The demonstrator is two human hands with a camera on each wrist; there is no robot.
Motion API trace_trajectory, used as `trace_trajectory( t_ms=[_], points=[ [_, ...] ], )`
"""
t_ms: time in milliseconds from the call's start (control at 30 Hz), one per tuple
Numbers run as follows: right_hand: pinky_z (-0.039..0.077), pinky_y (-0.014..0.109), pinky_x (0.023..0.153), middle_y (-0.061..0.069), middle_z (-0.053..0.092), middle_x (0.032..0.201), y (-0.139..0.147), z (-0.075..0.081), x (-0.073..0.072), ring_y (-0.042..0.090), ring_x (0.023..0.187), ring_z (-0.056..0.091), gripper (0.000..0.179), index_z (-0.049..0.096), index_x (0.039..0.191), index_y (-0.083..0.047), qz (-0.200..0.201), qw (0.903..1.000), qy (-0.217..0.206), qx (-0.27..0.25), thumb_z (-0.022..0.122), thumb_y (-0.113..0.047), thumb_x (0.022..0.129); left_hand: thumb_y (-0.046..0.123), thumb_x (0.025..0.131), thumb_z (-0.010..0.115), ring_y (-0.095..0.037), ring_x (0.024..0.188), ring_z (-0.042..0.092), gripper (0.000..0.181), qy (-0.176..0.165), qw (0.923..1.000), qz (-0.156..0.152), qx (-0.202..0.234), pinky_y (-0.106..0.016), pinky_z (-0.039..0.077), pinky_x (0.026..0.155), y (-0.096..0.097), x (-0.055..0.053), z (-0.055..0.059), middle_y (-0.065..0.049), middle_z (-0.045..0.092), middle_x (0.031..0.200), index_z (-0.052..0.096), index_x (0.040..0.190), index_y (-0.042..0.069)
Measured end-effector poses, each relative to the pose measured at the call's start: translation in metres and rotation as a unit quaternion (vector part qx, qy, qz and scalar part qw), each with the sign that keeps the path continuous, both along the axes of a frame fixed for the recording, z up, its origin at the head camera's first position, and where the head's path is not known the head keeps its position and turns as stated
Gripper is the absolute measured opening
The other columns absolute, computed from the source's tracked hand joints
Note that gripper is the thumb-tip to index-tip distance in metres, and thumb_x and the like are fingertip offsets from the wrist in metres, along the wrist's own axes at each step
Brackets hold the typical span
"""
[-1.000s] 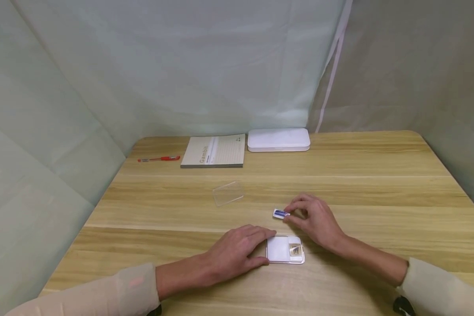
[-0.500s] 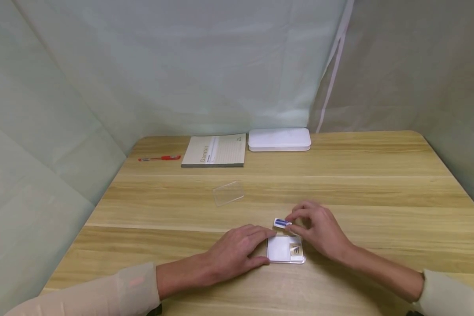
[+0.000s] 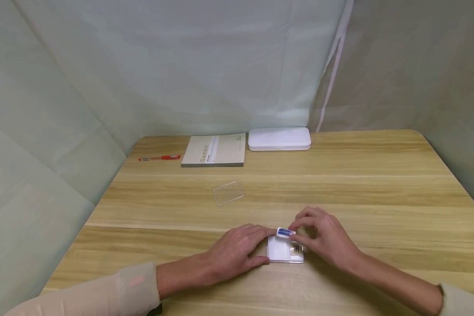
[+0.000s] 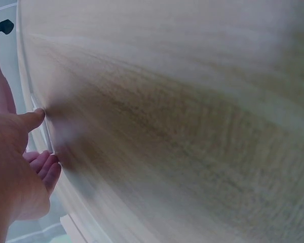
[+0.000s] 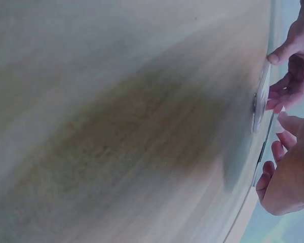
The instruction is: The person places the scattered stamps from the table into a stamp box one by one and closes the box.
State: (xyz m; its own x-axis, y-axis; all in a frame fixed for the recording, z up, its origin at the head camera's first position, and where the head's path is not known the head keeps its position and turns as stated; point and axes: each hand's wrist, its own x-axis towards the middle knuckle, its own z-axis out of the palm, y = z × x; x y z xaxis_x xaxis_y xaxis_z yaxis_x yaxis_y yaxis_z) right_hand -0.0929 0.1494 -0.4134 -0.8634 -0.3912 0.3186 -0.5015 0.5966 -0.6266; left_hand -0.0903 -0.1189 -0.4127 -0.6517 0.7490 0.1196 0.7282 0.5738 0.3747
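A small flat white pocket scale with a clear rim and a tan display panel marked in dark strokes lies on the table before me. My left hand holds it from the left, thumb at the near corner and forefinger at the far one. Between thumb and forefinger, my right hand pinches a small blue-and-white eraser over the scale's far edge, near the left fingertip. In the right wrist view the scale shows edge-on; the eraser is mostly hidden there behind the fingers.
Beyond the hands lies a clear plastic lid. Along the back of the wooden table are a red pen, a notebook marked Gambit and a white oblong case. Pale fabric hangs behind.
My right hand has brought the eraser nearer to me and slightly right, from beyond the scale to over its far edge. The left hand and the scale have stayed put.
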Motion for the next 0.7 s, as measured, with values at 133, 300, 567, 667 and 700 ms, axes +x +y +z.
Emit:
trace_trajectory(
  t_ms=[133,300,567,667,700],
  points=[
    [0.057,0.031,0.076,-0.016,0.068,0.099,-0.001,0.0,0.005,0.009,0.094,0.06,0.021,0.083,0.092,-0.022,0.015,0.9999,-0.002,-0.002,0.094,-0.01,0.08,0.036,0.098,0.079,-0.015,0.131,0.061,0.061,-0.003,1.0,0.001,-0.003,-0.035,0.05,0.112,0.0,0.0,0.001,-0.003,0.067,0.142,0.058,0.148,0.009],
    [0.055,0.027,0.073,-0.017,0.068,0.099,-0.005,-0.003,0.009,0.007,0.092,0.058,0.022,0.083,0.092,-0.022,0.027,0.9996,0.01,-0.007,0.094,-0.009,0.079,0.037,0.097,0.079,-0.016,0.132,0.061,0.063,-0.001,1.0,0.004,-0.009,-0.034,0.05,0.112,0.0,0.001,0.0,-0.004,0.067,0.143,0.058,0.149,0.009],
    [0.05,0.023,0.071,-0.014,0.067,0.101,-0.01,-0.01,0.01,0.005,0.09,0.054,0.023,0.082,0.091,-0.022,0.047,0.9973,0.057,-0.004,0.096,-0.01,0.077,0.038,0.099,0.078,-0.015,0.132,0.061,0.062,-0.008,0.9998,0.008,-0.019,-0.034,0.05,0.112,0.001,0.001,0.002,-0.003,0.066,0.144,0.057,0.15,0.01],
    [0.048,0.024,0.072,-0.014,0.066,0.104,-0.012,-0.011,0.011,0.005,0.092,0.051,0.023,0.083,0.091,-0.024,0.044,0.9977,0.051,0.005,0.096,-0.012,0.077,0.038,0.099,0.078,-0.014,0.133,0.06,0.062,-0.006,0.9998,0.007,-0.02,-0.034,0.05,0.112,0.001,0.001,0.002,-0.002,0.066,0.144,0.058,0.149,0.01],
    [0.048,0.024,0.073,-0.013,0.066,0.105,-0.013,-0.011,0.011,0.005,0.093,0.05,0.022,0.083,0.091,-0.024,0.043,0.998,0.046,0.008,0.096,-0.013,0.077,0.038,0.099,0.078,-0.014,0.133,0.061,0.061,-0.005,0.9998,0.007,-0.02,-0.034,0.05,0.112,0.001,0.001,0.002,-0.002,0.066,0.143,0.058,0.149,0.01]
  ],
)
